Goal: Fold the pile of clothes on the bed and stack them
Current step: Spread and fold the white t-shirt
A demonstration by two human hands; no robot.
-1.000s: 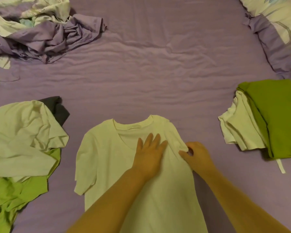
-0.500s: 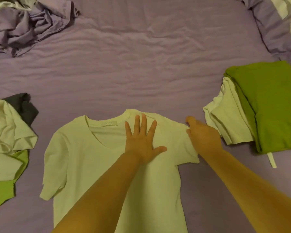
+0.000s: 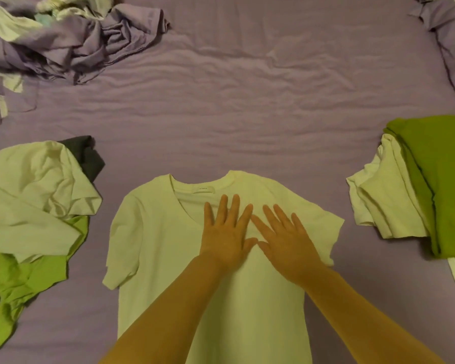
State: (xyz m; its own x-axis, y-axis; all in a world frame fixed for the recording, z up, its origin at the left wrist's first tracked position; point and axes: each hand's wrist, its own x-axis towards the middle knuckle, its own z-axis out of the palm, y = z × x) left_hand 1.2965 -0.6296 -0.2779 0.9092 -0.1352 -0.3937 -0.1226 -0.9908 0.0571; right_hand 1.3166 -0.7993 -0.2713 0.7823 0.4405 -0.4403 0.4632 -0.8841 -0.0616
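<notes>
Pressing: both hands lie flat on the chest of a white T-shirt (image 3: 163, 258) spread face up on the bed (image 3: 247, 101), collar toward the far edge.
Left hand (image 3: 227, 235): palm down, fingers straight and slightly spread, holding nothing; it rests on the shirt just below the neckline.
Right hand (image 3: 284, 240): palm down, fingers straight and fanned, gripping nothing; it rests on the shirt beside the left hand, and the two thumbs nearly meet.
T-shirt position: middle of the bed's near edge; both short sleeves lie open to the sides, and the hem runs out of view at the bottom.
Unfolded pile (image 3: 29, 206): at the bed's left edge, a crumpled white garment lies on top of a bright green one, and a dark grey piece shows at the pile's far side.
Folded stack (image 3: 436, 179): at the bed's right edge, a green garment lies on top of folded white ones, whose edges stick out toward the middle; a thin white strip hangs from the stack's near side.
Bed surface: purple sheet, lightly wrinkled.
Bedding (image 3: 71, 43): a bunched purple and pale patterned heap sits at the far left corner.
Pillow (image 3: 452, 43): a purple-edged piece, seemingly a pillow, lies at the far right corner and is cut off by the frame.
</notes>
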